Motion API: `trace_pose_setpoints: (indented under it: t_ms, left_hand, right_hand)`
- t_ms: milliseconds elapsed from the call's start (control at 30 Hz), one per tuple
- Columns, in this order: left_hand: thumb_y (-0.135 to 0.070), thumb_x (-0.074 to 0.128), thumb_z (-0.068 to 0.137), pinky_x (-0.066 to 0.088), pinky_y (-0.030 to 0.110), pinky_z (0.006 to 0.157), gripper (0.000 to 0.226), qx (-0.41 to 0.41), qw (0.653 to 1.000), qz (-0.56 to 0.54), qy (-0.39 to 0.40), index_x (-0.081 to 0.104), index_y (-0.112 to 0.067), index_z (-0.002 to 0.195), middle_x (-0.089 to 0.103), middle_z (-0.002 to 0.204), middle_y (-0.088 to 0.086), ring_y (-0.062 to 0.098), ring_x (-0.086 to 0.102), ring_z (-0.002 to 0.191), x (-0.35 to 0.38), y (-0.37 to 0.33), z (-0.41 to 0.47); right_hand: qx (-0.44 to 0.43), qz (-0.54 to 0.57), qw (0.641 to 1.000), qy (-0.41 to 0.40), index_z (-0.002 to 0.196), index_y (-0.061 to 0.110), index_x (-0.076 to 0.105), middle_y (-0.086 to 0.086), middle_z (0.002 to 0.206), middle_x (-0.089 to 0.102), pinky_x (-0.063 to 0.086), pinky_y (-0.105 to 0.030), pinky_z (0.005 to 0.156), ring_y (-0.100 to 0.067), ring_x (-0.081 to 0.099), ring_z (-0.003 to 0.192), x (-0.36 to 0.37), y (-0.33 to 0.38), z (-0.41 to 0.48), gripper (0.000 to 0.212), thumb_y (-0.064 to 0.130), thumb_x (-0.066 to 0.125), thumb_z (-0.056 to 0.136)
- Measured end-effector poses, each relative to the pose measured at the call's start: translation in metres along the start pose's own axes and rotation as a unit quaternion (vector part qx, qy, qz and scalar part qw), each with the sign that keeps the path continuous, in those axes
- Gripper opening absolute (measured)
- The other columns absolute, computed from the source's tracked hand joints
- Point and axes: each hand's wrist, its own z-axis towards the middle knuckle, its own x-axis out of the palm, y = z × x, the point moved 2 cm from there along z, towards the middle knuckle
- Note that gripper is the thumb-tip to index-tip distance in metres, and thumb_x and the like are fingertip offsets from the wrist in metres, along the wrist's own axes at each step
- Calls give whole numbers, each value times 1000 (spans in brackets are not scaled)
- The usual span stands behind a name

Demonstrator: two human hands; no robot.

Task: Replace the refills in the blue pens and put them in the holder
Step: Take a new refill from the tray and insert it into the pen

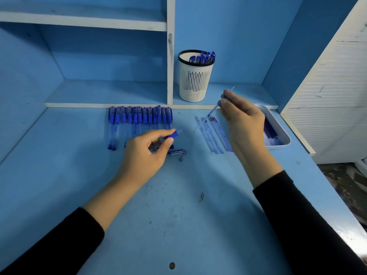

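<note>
Now, barrel and refill being held apart

In the head view, a pen barrel [172,135] is being gripped by the left hand [147,150] beside the row of pens [139,118], while a refill [214,109] is being pinched by the right hand [243,120] in front of the holder [195,82].

A white shelf [83,21] crosses the upper left; a white slatted panel [337,92] stands at right; dark specks [202,197] dot the blue desk [178,225].

bare desk [178,215] lies open near the person; pen row [139,120], refills [212,133] and tray [282,133] crowd the back.
</note>
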Motion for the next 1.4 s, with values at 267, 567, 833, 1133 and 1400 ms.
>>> trace_pose_setpoints:
  t_ms: [267, 567, 833, 1133, 1400]
  left_hand:
    - [-9, 69, 90, 50, 12, 73, 22, 59, 998, 16, -3, 73, -15, 111, 73, 94, -6, 5, 63, 77, 4, 0, 20]
    - [-5, 69, 90, 53, 27, 68, 21, 133, 991, 32, -8, 73, -8, 110, 72, 89, 2, 13, 63, 74, 19, 5, 41]
    - [-8, 69, 90, 55, 31, 69, 22, 155, 987, 40, -2, 73, -8, 111, 73, 97, 0, 15, 68, 80, 18, 8, 37]
    - [-8, 70, 88, 55, 23, 74, 24, 183, 982, 40, 24, 72, -8, 112, 71, 98, -6, 9, 65, 79, 19, 2, 34]
    - [-6, 71, 87, 53, 15, 83, 23, 210, 976, 54, 23, 72, -3, 110, 67, 104, -7, 7, 66, 86, 19, -4, 32]
  right_hand:
    - [97, -355, 895, 252, 101, 8, 74, -4, 92, 73, 50, -8, 70, -3, 65, 75, 2, -11, 35, 25, -5, 68, 81]
    - [-6, -528, 809, 257, 90, 15, 78, 5, 83, 72, 44, -2, 60, 4, 60, 64, 22, -25, 49, 14, 10, 77, 78]
    - [-31, -544, 807, 226, 87, 18, 77, 6, 80, 71, 42, -2, 59, 1, 58, 67, 18, -17, 46, 11, 12, 75, 79]
    - [-63, -602, 786, 127, 94, 18, 74, 1, 88, 72, 38, 0, 50, 13, 55, 52, -59, 38, 53, 10, 15, 70, 85]
    - [-20, -682, 721, 120, 93, 28, 76, 12, 75, 63, 36, -18, 74, -7, 57, 77, -82, 26, 56, 20, 14, 72, 81]
